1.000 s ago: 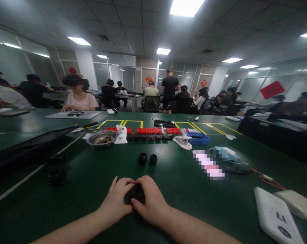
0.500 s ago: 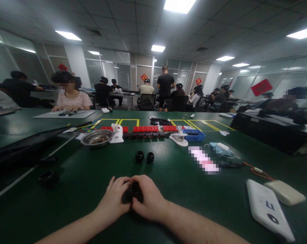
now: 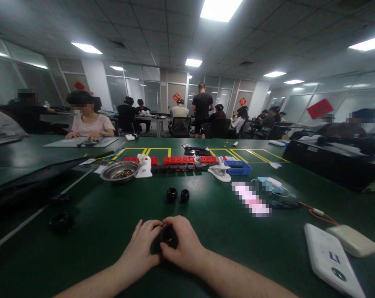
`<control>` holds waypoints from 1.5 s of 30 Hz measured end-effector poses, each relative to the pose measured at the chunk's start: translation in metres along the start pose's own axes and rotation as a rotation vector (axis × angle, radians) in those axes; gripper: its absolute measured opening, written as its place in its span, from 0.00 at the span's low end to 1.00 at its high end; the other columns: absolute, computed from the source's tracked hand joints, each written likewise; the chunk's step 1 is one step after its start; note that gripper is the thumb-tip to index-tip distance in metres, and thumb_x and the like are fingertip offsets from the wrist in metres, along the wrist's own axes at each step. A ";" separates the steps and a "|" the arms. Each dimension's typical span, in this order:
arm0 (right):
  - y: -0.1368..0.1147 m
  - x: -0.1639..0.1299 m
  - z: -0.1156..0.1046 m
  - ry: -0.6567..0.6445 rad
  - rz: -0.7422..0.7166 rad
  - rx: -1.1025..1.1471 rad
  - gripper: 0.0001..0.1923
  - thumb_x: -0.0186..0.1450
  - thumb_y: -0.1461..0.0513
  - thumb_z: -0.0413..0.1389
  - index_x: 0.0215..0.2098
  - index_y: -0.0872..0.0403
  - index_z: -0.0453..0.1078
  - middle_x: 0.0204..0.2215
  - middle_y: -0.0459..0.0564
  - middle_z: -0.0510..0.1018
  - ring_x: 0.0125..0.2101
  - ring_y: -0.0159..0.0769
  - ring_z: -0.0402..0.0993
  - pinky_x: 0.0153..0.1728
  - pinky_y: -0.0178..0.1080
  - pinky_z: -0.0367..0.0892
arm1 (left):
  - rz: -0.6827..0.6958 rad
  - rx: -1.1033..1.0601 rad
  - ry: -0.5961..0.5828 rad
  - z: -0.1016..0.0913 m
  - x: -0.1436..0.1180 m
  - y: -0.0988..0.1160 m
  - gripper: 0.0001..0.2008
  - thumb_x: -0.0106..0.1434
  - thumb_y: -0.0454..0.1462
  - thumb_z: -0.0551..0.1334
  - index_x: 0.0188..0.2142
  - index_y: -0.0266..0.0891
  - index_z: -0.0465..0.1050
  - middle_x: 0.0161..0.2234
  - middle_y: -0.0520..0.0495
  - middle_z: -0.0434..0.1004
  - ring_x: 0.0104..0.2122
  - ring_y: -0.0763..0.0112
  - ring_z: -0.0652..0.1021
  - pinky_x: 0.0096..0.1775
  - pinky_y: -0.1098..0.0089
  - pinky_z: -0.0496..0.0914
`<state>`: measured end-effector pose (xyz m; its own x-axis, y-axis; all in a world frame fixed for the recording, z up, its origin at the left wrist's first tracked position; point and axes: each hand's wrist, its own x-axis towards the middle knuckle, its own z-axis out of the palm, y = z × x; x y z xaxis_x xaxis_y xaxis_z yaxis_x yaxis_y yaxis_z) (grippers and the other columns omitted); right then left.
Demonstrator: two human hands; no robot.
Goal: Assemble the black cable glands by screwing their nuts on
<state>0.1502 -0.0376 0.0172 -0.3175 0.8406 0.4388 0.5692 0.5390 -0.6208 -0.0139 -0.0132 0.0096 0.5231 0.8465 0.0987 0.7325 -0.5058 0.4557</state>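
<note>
Between left hand (image 3: 142,244) and right hand (image 3: 184,244), black part (image 3: 166,238) half-hidden.

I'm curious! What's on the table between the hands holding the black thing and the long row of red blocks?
In the head view, two small black round parts sit side by side on the green table, between the hands' black part and the red blocks.

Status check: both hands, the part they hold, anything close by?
Left hand and right hand both closed on small black part. Two black rings lie apart beyond it, on the green table.

both hands, left (image 3: 143,243) and right (image 3: 181,243), meet fingertip to fingertip, forearms converging.
</note>
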 end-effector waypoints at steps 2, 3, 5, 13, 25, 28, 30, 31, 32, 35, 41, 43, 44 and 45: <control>-0.002 -0.001 -0.002 -0.028 -0.083 0.055 0.25 0.49 0.67 0.52 0.46 0.54 0.58 0.41 0.50 0.67 0.42 0.38 0.62 0.45 0.42 0.57 | 0.005 0.009 0.003 0.001 0.000 -0.001 0.21 0.48 0.38 0.60 0.44 0.44 0.66 0.47 0.47 0.66 0.50 0.57 0.64 0.54 0.47 0.45; -0.003 -0.001 -0.003 -0.031 -0.110 0.069 0.28 0.48 0.67 0.52 0.48 0.54 0.56 0.42 0.51 0.66 0.43 0.38 0.61 0.46 0.42 0.56 | 0.005 0.012 0.004 0.002 0.001 -0.002 0.21 0.48 0.38 0.60 0.44 0.44 0.66 0.47 0.46 0.66 0.50 0.57 0.64 0.54 0.48 0.45; -0.004 -0.001 -0.002 -0.010 -0.108 0.060 0.31 0.47 0.64 0.56 0.50 0.55 0.54 0.45 0.53 0.64 0.45 0.41 0.59 0.48 0.44 0.55 | 0.009 0.020 -0.008 0.003 0.001 -0.003 0.20 0.48 0.39 0.60 0.43 0.44 0.66 0.48 0.46 0.65 0.50 0.57 0.64 0.55 0.48 0.45; -0.003 0.000 -0.001 0.008 0.014 -0.023 0.22 0.50 0.62 0.57 0.43 0.53 0.60 0.38 0.50 0.68 0.39 0.39 0.63 0.42 0.43 0.59 | 0.001 0.002 -0.006 0.003 0.000 -0.003 0.21 0.47 0.39 0.60 0.43 0.45 0.66 0.48 0.47 0.65 0.50 0.57 0.63 0.54 0.48 0.45; 0.000 -0.002 0.002 0.027 0.036 -0.021 0.23 0.50 0.60 0.58 0.44 0.53 0.60 0.39 0.50 0.68 0.40 0.40 0.63 0.43 0.43 0.59 | 0.004 0.020 -0.003 0.002 0.000 -0.002 0.21 0.47 0.39 0.60 0.43 0.45 0.66 0.47 0.47 0.66 0.50 0.57 0.64 0.54 0.48 0.46; -0.003 -0.004 -0.001 -0.026 -0.085 0.020 0.25 0.50 0.67 0.52 0.47 0.53 0.57 0.41 0.50 0.67 0.42 0.38 0.62 0.48 0.43 0.54 | 0.007 0.021 -0.004 0.003 0.000 -0.001 0.22 0.48 0.39 0.59 0.45 0.44 0.65 0.48 0.46 0.65 0.50 0.57 0.64 0.54 0.48 0.46; -0.005 -0.005 -0.003 -0.035 -0.128 0.023 0.30 0.48 0.67 0.51 0.50 0.54 0.53 0.45 0.51 0.65 0.46 0.39 0.59 0.52 0.46 0.49 | 0.010 0.032 0.001 0.003 0.001 -0.002 0.22 0.47 0.37 0.59 0.45 0.43 0.65 0.48 0.45 0.65 0.50 0.58 0.64 0.55 0.49 0.45; -0.006 -0.005 -0.003 -0.022 -0.119 0.011 0.32 0.48 0.66 0.53 0.51 0.55 0.52 0.47 0.53 0.63 0.48 0.41 0.58 0.52 0.47 0.47 | 0.009 0.037 0.001 0.004 0.001 -0.003 0.22 0.47 0.37 0.59 0.44 0.43 0.65 0.48 0.45 0.65 0.50 0.58 0.64 0.55 0.49 0.45; -0.006 -0.006 -0.003 0.000 -0.092 -0.009 0.33 0.47 0.65 0.55 0.51 0.55 0.51 0.48 0.54 0.62 0.49 0.42 0.56 0.52 0.47 0.47 | 0.009 0.041 0.001 0.004 0.001 -0.003 0.22 0.47 0.37 0.59 0.44 0.43 0.66 0.48 0.45 0.66 0.50 0.58 0.64 0.55 0.49 0.45; -0.005 -0.006 -0.001 0.066 0.028 -0.065 0.33 0.47 0.59 0.59 0.49 0.55 0.55 0.46 0.55 0.62 0.48 0.44 0.57 0.49 0.47 0.53 | 0.013 0.036 0.004 0.005 0.001 -0.005 0.22 0.46 0.37 0.59 0.44 0.44 0.65 0.47 0.47 0.66 0.50 0.58 0.64 0.55 0.50 0.46; -0.005 -0.005 -0.003 -0.029 -0.052 -0.029 0.24 0.50 0.66 0.52 0.46 0.53 0.57 0.41 0.50 0.68 0.42 0.39 0.62 0.48 0.45 0.53 | 0.014 0.019 0.019 0.005 0.000 -0.004 0.21 0.48 0.38 0.59 0.45 0.45 0.65 0.48 0.47 0.66 0.50 0.57 0.64 0.54 0.49 0.46; -0.007 -0.005 -0.005 -0.043 -0.101 -0.012 0.29 0.49 0.66 0.52 0.49 0.54 0.54 0.45 0.51 0.66 0.46 0.39 0.60 0.52 0.47 0.47 | 0.017 0.034 0.018 0.005 0.000 -0.004 0.21 0.48 0.37 0.59 0.44 0.44 0.65 0.48 0.47 0.66 0.50 0.58 0.64 0.55 0.49 0.46; -0.007 -0.005 -0.005 -0.035 -0.097 -0.012 0.31 0.48 0.65 0.53 0.50 0.55 0.53 0.46 0.52 0.64 0.47 0.40 0.59 0.53 0.47 0.46 | 0.018 0.040 0.013 0.004 0.001 -0.004 0.21 0.47 0.36 0.59 0.44 0.43 0.65 0.48 0.46 0.66 0.50 0.58 0.64 0.55 0.49 0.46; -0.007 -0.005 -0.004 -0.017 -0.075 -0.018 0.32 0.48 0.64 0.54 0.51 0.56 0.52 0.47 0.54 0.63 0.48 0.41 0.57 0.52 0.47 0.47 | 0.018 0.044 0.006 0.004 0.001 -0.005 0.22 0.46 0.36 0.59 0.44 0.43 0.65 0.48 0.46 0.66 0.50 0.58 0.64 0.55 0.49 0.46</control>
<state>0.1513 -0.0462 0.0221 -0.3723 0.7989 0.4725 0.5567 0.5995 -0.5751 -0.0154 -0.0109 0.0038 0.5339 0.8381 0.1122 0.7414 -0.5278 0.4144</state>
